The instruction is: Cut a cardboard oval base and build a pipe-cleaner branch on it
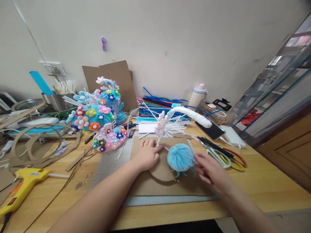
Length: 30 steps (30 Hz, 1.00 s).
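My left hand [147,156] lies on a round cardboard base [160,173], index finger stretched out at the foot of a white fuzzy stem [159,134]. This stem carries small pale flowers and bends over to the right in a thick white arm [190,114]. Beside the stem, over the base's right part, is a blue pipe-cleaner ball [181,157] with short curled legs below. My right hand [210,170] is closed at the ball's right edge, thumb and finger pinched against it. Exactly what sits between those fingertips is hard to see.
Flower-covered blue craft pieces [97,118] stand left, near cardboard rings [31,145]. A yellow glue gun [26,183] lies front left. Pipe cleaners [160,105] are piled behind. Scissors [218,155], a phone [211,127] and a bottle [198,97] are on the right.
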Tool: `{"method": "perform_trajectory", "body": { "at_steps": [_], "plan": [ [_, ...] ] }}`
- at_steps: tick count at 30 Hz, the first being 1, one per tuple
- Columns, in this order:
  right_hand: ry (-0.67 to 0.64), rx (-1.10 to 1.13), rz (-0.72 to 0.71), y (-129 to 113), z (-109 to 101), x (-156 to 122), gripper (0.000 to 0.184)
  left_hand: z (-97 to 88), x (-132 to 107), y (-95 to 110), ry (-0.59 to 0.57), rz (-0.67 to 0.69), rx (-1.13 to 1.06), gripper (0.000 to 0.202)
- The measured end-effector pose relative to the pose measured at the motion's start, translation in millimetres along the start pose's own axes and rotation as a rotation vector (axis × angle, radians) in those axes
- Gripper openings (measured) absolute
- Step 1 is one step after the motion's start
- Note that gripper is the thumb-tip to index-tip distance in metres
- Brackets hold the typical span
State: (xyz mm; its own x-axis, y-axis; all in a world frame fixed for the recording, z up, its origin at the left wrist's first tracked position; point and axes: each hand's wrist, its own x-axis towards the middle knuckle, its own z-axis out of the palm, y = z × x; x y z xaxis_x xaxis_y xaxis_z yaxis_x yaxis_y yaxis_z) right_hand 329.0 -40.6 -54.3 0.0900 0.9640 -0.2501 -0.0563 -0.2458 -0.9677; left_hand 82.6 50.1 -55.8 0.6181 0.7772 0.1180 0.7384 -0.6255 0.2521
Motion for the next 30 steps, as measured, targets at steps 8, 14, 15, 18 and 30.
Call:
{"method": "perform_trajectory", "body": {
  "at_steps": [8, 14, 15, 18, 30],
  "plan": [
    [0.014, -1.016, -0.812, -54.5, 9.0, 3.7, 0.077, -0.3, 0.3, 1.0, 0.004, 0.012, -0.007, 0.043],
    [-0.248, -1.298, -0.841, -85.0, 49.7, 8.3, 0.094, 0.5, 0.9, 0.4, 0.011, 0.014, -0.010, 0.029],
    [-0.258, -1.338, -0.855, -86.5, 56.4, 8.0, 0.093, 0.7, 0.9, 0.1, 0.012, 0.016, -0.011, 0.029],
    [-0.251, -1.452, -0.867, -87.8, 73.4, 6.2, 0.090, 2.0, 0.7, -0.9, 0.019, 0.026, -0.010, 0.030],
    [-0.130, -1.491, -0.802, -66.1, 73.0, 11.4, 0.064, 1.0, 0.1, 0.4, 0.025, 0.010, 0.001, 0.029]
  ]
}}
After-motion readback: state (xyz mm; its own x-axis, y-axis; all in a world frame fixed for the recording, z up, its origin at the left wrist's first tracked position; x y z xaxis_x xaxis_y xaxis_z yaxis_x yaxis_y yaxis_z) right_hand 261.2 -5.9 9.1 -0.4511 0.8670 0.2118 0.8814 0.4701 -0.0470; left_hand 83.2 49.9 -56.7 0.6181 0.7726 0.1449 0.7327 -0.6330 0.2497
